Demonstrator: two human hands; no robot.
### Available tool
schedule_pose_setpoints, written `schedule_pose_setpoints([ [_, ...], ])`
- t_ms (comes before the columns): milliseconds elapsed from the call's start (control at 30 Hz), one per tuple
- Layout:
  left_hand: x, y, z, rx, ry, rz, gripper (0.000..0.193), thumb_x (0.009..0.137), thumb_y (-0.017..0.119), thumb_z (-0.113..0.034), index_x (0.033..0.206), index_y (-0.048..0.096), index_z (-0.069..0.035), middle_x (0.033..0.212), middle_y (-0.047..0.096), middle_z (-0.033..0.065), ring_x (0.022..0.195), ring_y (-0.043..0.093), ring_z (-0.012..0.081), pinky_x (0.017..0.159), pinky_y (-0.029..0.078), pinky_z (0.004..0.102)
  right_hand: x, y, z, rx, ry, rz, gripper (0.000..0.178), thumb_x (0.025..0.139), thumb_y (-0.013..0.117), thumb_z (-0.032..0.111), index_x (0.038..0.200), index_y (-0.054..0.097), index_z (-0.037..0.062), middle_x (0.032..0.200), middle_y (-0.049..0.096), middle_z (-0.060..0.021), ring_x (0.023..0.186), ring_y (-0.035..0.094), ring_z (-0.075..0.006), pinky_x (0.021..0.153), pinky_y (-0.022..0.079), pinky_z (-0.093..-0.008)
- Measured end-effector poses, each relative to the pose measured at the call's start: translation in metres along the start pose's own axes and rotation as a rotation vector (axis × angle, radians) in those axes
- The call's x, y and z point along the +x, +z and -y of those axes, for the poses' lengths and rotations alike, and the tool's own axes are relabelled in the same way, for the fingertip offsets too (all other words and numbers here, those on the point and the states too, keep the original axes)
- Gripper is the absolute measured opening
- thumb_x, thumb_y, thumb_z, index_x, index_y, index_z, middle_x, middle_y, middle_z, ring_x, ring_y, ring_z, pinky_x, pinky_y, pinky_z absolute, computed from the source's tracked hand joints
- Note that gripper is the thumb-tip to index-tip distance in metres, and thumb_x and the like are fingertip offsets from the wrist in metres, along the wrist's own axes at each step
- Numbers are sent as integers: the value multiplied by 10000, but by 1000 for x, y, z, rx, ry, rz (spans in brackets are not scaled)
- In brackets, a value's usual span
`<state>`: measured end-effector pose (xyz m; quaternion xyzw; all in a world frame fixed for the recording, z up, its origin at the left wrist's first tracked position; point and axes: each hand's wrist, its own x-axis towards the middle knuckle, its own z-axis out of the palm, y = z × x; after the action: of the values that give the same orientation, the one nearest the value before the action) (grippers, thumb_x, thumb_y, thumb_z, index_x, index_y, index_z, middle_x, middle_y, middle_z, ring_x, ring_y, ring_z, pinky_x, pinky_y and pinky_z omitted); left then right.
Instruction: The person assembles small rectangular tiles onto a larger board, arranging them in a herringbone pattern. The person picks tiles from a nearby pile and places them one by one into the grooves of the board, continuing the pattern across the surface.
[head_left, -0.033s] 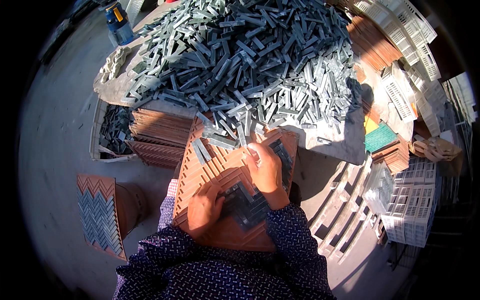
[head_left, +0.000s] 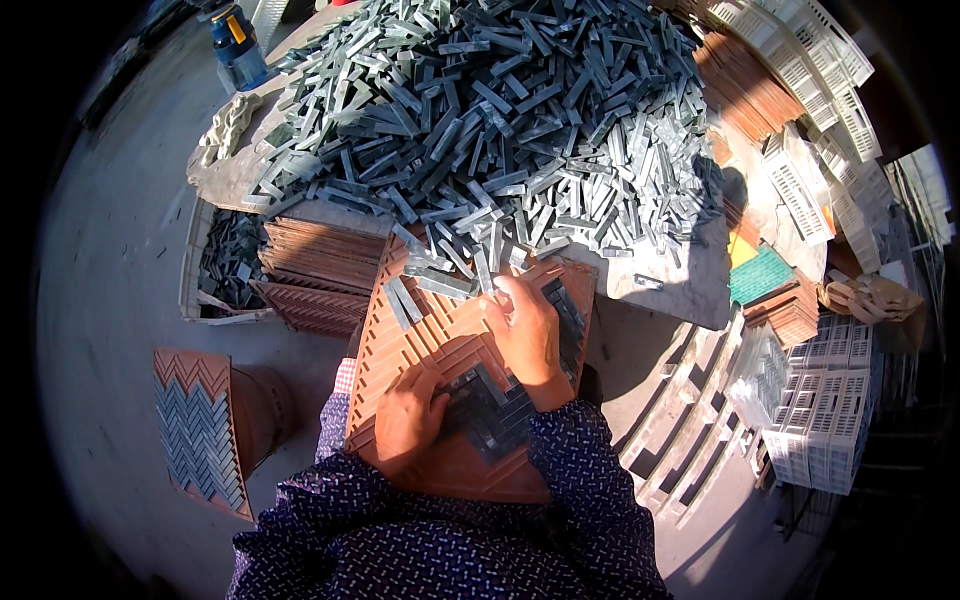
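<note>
A brown tray [head_left: 460, 482] with herringbone slots lies tilted in front of me, its far edge against the table. Dark grey stone strips [head_left: 485, 410] fill some of its slots. My left hand [head_left: 408, 415] rests on the tray's left side, fingers curled; whatever is under the fingertips is hidden. Toward the tray's far side, my right hand [head_left: 525, 335] is closed, thumb and finger pinched at the end of a loose grey stone strip [head_left: 482, 268]. More loose strips [head_left: 403, 302] lie on the tray's far left part.
A large heap of strips [head_left: 500, 110] covers the table [head_left: 690, 285]. Stacked brown trays [head_left: 315, 260] and a crate [head_left: 190, 270] stand left. A filled tray [head_left: 200, 430] sits lower left. To the right are a pallet [head_left: 680, 420] and white crates [head_left: 820, 420].
My right hand has shifted very slightly toward the loose strips at the far side. The left hand and the tray stay put.
</note>
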<state>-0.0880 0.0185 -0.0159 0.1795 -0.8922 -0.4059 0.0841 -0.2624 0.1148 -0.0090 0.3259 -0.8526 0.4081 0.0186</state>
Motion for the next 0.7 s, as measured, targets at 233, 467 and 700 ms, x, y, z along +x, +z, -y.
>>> schedule_pose_setpoints([
  [233, -1, -2, 7, -31, -60, 55, 230, 744, 679, -79, 953, 587, -61, 916, 614, 122, 832, 616, 341, 692, 497, 421, 5, 4, 1, -43, 135, 83, 276, 775, 673, 51, 1036, 601, -4, 883, 648, -171, 752, 658, -237, 635, 517, -340],
  [467, 1, 0, -1, 38, 54, -8, 208, 731, 670, -30, 920, 584, -50, 884, 604, 123, 823, 618, 327, 679, 510, 401, -47, -36, -10, 1063, 780, 428, 353, 827, 636, 33, 1163, 553, -36, 956, 640, -83, 725, 576, -92, 629, 460, -219],
  [700, 1, -1, -3, 128, 106, 15, 222, 750, 654, -56, 959, 581, -61, 934, 594, 127, 847, 609, 340, 703, 510, 419, -65, -34, -14, 524, 448, 345, 317, 833, 633, 47, 1143, 581, 3, 927, 670, -96, 737, 631, -142, 623, 499, -288],
])
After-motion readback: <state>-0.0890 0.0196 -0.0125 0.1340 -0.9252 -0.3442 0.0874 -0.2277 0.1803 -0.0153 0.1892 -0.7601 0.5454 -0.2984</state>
